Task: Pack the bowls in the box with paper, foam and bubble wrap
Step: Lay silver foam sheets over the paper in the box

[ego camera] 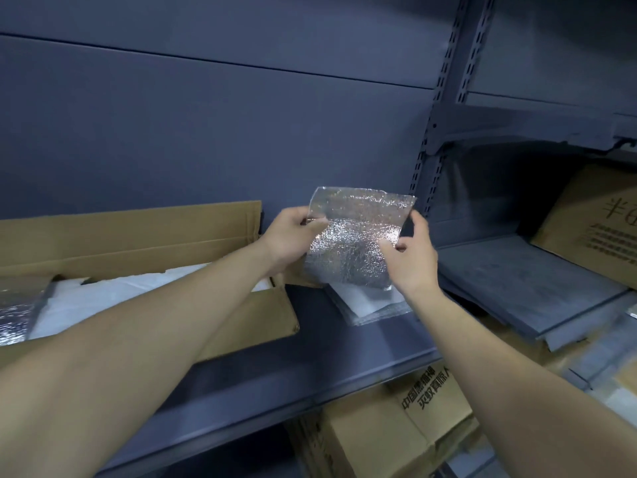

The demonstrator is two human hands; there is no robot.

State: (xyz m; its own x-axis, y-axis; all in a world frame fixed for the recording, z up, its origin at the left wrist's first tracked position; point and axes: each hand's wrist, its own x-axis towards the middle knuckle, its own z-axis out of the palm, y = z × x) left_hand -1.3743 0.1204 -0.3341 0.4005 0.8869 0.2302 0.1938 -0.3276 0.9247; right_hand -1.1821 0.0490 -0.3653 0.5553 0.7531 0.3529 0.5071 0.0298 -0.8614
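A square sheet of silver foil bubble wrap is held up in front of the dark shelf wall. My left hand pinches its upper left edge and my right hand pinches its right edge lower down. To the left stands an open cardboard box on the shelf, holding white foam sheets and more silver wrap at its left end. No bowls are in view.
A small stack of white foam and silver sheets lies on the grey shelf beneath my hands. Loose grey shelf panels lie to the right. Printed cardboard boxes stand at the right and under the shelf.
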